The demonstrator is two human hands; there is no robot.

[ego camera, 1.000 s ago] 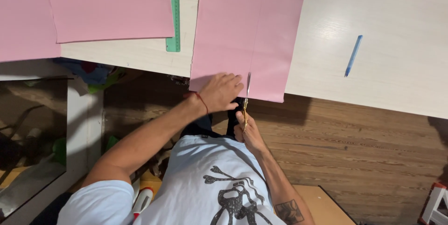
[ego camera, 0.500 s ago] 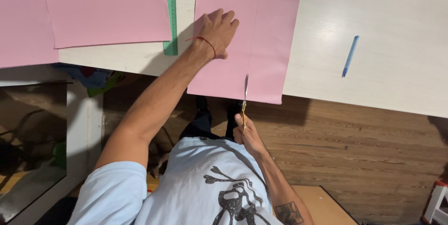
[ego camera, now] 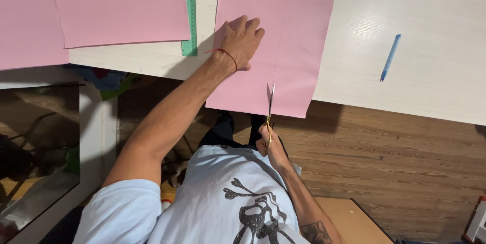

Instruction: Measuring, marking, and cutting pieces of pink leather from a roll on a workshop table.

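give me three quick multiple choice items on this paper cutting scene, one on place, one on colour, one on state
1. Where does the left hand rest?
A. flat on the pink sheet
B. on the blue pen
C. on the green ruler

2. What colour is the sheet at the scissors?
A. yellow
B. pink
C. white

3. What does the right hand hold?
A. nothing
B. the pen
C. the scissors, blades at the sheet's near edge

Answers: 1 A, palm down on the paper; 2 B, it is plainly pink; 3 C, fingers sit in the handles.

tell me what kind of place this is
Likely a home craft or hobby workspace: pink paper sheet on a pale wooden table, a green ruler, scissors in the right hand, wood-plank floor below.
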